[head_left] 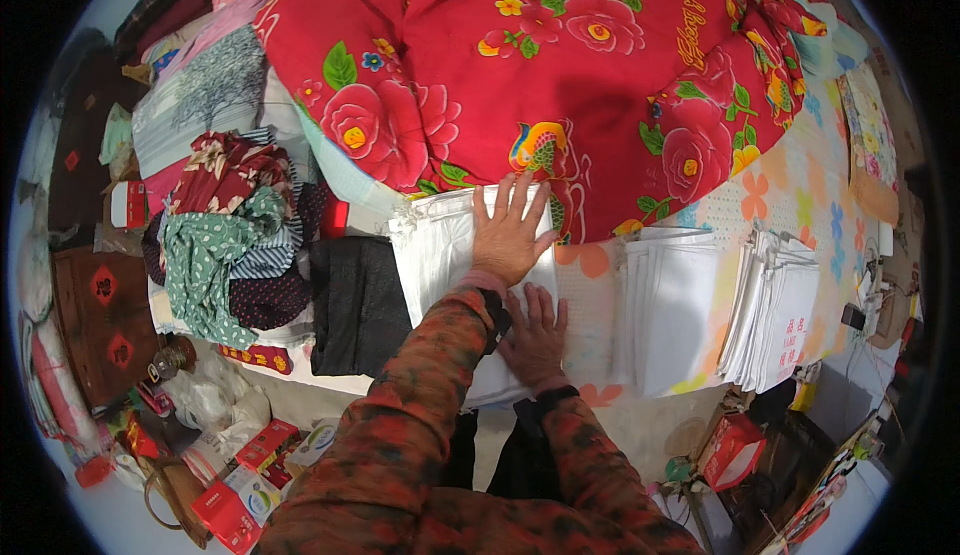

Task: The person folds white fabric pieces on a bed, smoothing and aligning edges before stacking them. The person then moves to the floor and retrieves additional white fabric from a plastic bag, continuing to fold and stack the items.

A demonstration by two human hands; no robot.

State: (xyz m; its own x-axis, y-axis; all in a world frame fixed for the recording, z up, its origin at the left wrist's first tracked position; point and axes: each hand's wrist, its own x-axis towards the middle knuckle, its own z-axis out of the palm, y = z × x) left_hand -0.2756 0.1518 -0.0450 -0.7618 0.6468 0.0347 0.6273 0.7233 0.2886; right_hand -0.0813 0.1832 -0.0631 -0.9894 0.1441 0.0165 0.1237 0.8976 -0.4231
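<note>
Before me, a folded white woven sack (435, 255) lies on the bed's edge. One hand (512, 232) rests flat on its upper part, fingers spread; its sleeve comes from the left side of the picture, so I take it as my left hand. My right hand (536, 337) lies lower, on the sack's right edge near the bed's front, fingers a little apart. Neither hand grips anything. To the right lie a stack of folded white sacks (671, 307) and, beyond it, a thicker stack (776, 307) with red writing.
A red floral quilt (480, 90) lies bunched behind the sack. At the left are a folded black cloth (349, 307) and piled clothes (202, 262). Red boxes (232, 510) and plastic bags (206, 390) stand low left; another red box (733, 450) is low right.
</note>
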